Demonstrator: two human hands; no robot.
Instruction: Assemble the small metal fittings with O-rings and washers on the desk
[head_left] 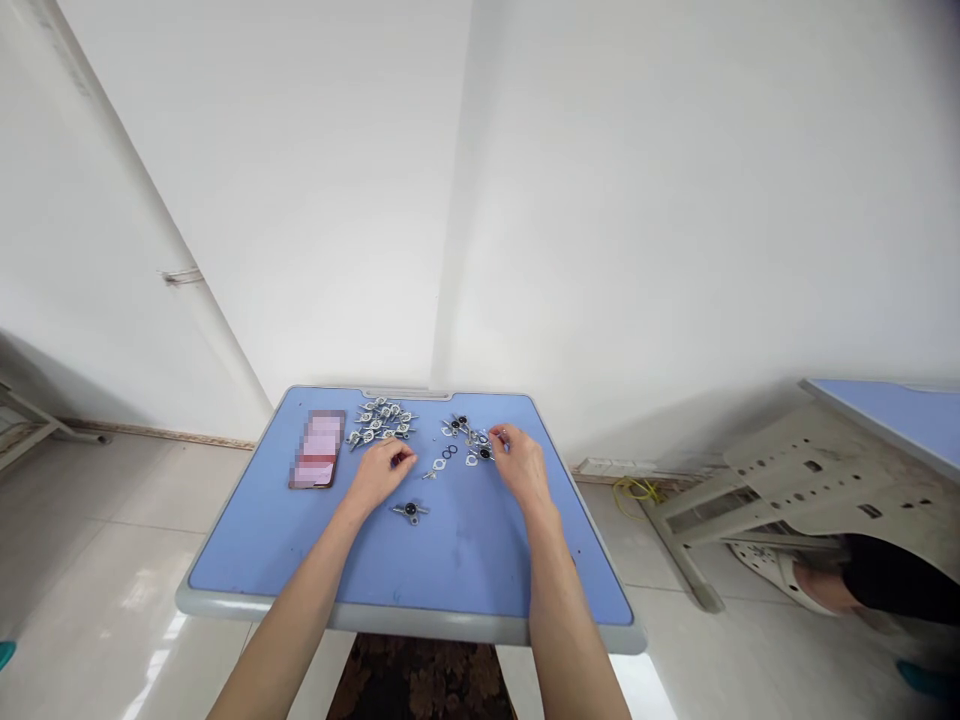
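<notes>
I see the left hand (381, 472) curled beside piled silvery metal fittings (381, 418), the right hand (517, 464) over silver-black metal parts (460, 424); whether they pinch anything, I cannot tell. One black-centred silvery piece (410, 510) lies apart on the blue rectangular counter (465, 570), perhaps for easy reach.

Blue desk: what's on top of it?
On the desk: a phone, a pile of metal parts, dark rings, pale flat pieces, a looser cluster by the right hand, and one separate part nearer the person. Anything beneath that hand or the left hand is covered.
</notes>
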